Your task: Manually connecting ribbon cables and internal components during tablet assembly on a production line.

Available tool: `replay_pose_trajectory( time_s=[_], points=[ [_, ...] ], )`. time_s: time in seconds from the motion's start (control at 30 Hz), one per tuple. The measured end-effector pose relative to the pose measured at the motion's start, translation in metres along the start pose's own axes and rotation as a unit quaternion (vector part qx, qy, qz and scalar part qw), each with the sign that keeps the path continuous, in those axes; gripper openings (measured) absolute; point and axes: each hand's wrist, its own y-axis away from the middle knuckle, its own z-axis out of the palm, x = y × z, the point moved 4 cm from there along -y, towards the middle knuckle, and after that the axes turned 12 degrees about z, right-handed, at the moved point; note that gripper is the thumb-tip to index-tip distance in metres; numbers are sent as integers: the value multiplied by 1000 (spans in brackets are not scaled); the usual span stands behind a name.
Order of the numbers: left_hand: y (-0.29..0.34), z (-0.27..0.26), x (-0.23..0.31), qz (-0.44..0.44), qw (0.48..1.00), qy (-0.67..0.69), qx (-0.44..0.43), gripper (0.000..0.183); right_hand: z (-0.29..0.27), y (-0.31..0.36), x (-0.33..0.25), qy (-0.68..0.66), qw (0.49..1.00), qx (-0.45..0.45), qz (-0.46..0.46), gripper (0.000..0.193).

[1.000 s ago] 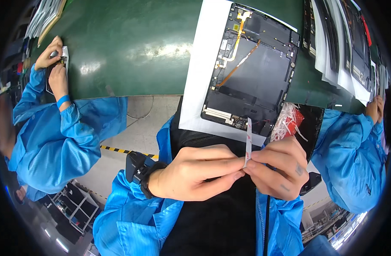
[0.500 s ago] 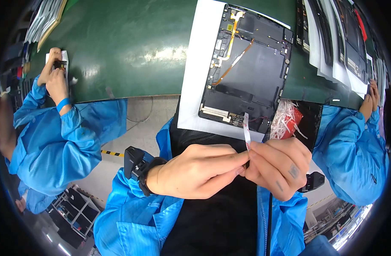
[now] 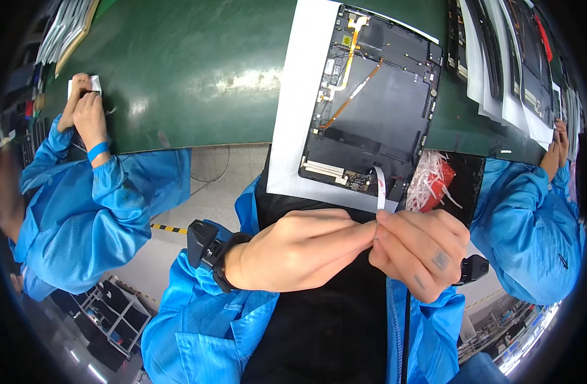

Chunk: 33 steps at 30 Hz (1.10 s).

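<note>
- Progress, by judgement: work on the white strip (image 3: 381,187) looks unfinished; it is in the fingers and not laid flat on anything. Whether its near end is parted into layers cannot be told.
- Also open: the tablet casing (image 3: 389,105), its inside bare to view, no cover over it.
- White strip: narrow, thin, bent in a slight curve, with small reddish marks. It stands up from the fingertips toward the near edge of the casing; its far end overlaps that edge in view, contact unclear.
- Right hand (image 3: 425,255): thumb and forefinger pinched narrow on the strip's near end.
- Left hand (image 3: 300,249): fingers drawn together, tips meeting the right hand's at the same end, apparently pinching it; the thumb is mostly hidden.
- Tablet casing: dark, rectangular, lying slightly turned beyond the hands, on a white sheet (image 3: 286,134) that reaches past the near edge of the green table (image 3: 191,57).
- Fitted inside the casing: a yellow-and-white cable (image 3: 348,64) on the far left, an orange ribbon (image 3: 351,99) running slantwise, a small circuit board (image 3: 359,181) at the near edge.
- Right of the casing, near: a red bag (image 3: 442,187) with pale scraps.
</note>
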Motion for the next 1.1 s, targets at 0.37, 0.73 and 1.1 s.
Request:
replay_pose_trajectory(
  time_s=[0.37,0.73,1.1],
  points=[
    [-1,5,-8,-6,999,-52,-15,36,8,-11,20,-140,977,-27,155,18],
    [-6,12,-18,12,989,-127,-72,33,12,2,44,-268,891,-103,352,14],
    [-8,-2,-32,-86,967,219,-97,21,-3,20,76,-217,899,68,374,3]
  ],
)
